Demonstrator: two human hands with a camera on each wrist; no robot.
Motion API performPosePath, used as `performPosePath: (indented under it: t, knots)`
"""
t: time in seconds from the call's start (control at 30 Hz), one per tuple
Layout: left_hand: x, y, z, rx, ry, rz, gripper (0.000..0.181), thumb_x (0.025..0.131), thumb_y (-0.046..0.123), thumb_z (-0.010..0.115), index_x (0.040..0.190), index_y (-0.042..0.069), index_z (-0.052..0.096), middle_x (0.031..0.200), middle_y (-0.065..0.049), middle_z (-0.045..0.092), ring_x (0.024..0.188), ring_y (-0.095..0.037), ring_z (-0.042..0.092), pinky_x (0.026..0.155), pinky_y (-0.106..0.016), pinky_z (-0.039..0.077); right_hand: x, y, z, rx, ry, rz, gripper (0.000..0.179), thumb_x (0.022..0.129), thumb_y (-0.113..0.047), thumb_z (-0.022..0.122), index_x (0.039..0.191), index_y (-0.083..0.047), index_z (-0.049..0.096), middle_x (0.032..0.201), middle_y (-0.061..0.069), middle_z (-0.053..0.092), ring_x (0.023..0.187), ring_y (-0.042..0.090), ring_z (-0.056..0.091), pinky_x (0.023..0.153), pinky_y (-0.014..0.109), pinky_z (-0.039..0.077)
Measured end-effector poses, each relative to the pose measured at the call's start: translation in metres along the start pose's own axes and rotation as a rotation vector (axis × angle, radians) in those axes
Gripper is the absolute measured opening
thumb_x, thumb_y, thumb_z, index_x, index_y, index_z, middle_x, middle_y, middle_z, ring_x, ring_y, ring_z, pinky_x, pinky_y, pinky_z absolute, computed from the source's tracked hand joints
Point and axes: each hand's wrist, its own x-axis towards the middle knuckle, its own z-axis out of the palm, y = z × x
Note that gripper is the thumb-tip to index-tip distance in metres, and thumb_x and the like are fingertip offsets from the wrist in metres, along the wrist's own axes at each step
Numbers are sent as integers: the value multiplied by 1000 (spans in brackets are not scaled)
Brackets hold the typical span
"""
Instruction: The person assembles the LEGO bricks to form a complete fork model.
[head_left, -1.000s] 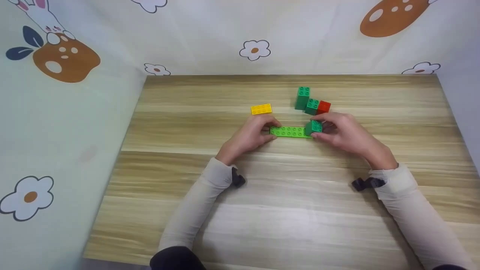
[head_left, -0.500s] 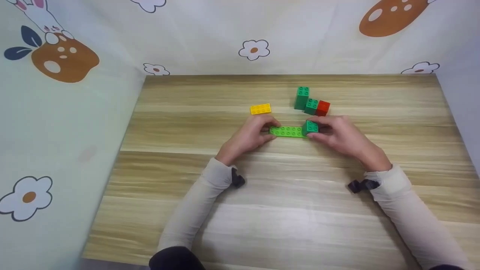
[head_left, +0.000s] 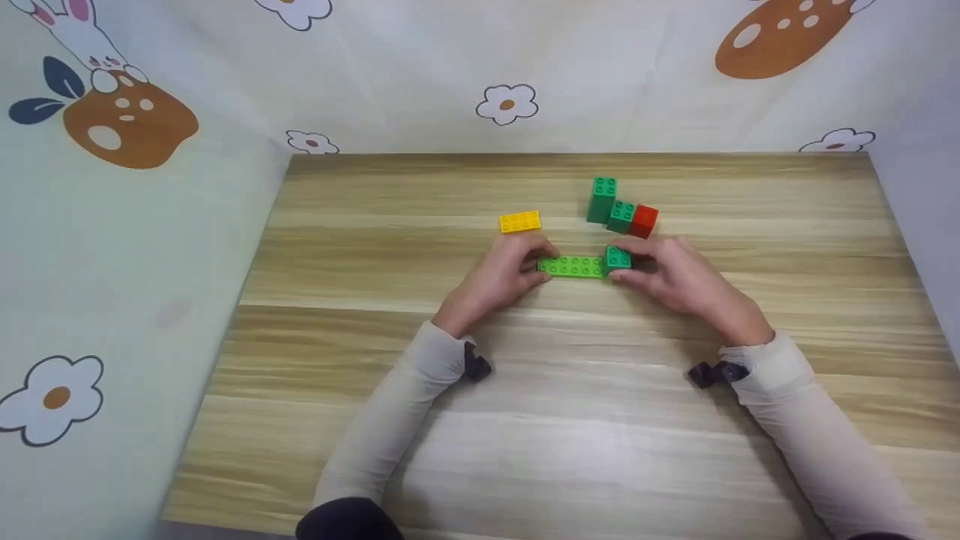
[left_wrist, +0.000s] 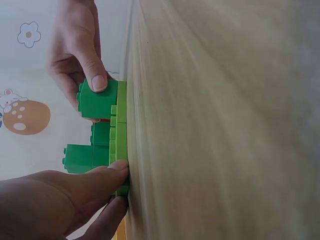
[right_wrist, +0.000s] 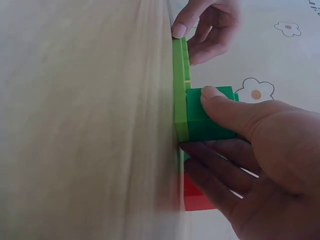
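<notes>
A light green strip of building bricks (head_left: 570, 267) lies flat on the table, studs up. My left hand (head_left: 510, 271) pinches its left end between thumb and fingers. At the strip's right end my right hand (head_left: 679, 279) grips a dark green building brick (head_left: 618, 258), thumb on the near side and fingers behind. In the right wrist view this green brick (right_wrist: 210, 126) sits upright against the studded top of the strip (right_wrist: 180, 95). The left wrist view also shows the green brick (left_wrist: 99, 104) meeting the strip; whether it is fully pressed down I cannot tell.
Behind the right hand stand a tall green block (head_left: 602, 201), a lower green brick (head_left: 621, 217) and a red brick (head_left: 644, 221), close together. A yellow brick (head_left: 519, 222) lies just beyond the left hand. Patterned walls border the wooden table (head_left: 525, 420).
My right hand has shifted left with the green brick, which now sits straighter at the strip's right end. The left hand keeps its hold on the other end.
</notes>
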Motion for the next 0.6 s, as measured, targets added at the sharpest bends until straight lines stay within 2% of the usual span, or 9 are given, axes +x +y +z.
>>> performPosePath:
  t: [0.17,0.43,0.6]
  knots:
    - [1,0,-1,-13,-3,-4,31,95,3,82,126,7,76,124,-6,75,118,-17,71,110,-29,58,1,-7,-1,-30,-1,14,43,97,-22,84,138,-13,74,100,5,76,87,20,62,78,30,53]
    - [0,0,-2,-18,-4,-18,30,95,4,82,124,9,77,123,-3,75,115,-14,70,109,-28,58,2,-13,4,-53,24,-46,28,97,-14,83,123,-10,76,87,5,70,78,19,62,71,31,55]
    - [1,0,-2,-21,-8,-20,30,95,5,82,125,9,77,124,-4,76,117,-16,70,111,-29,57,1,-8,4,-56,24,-22,41,96,-19,85,135,-11,75,89,6,73,79,20,63,75,35,56]
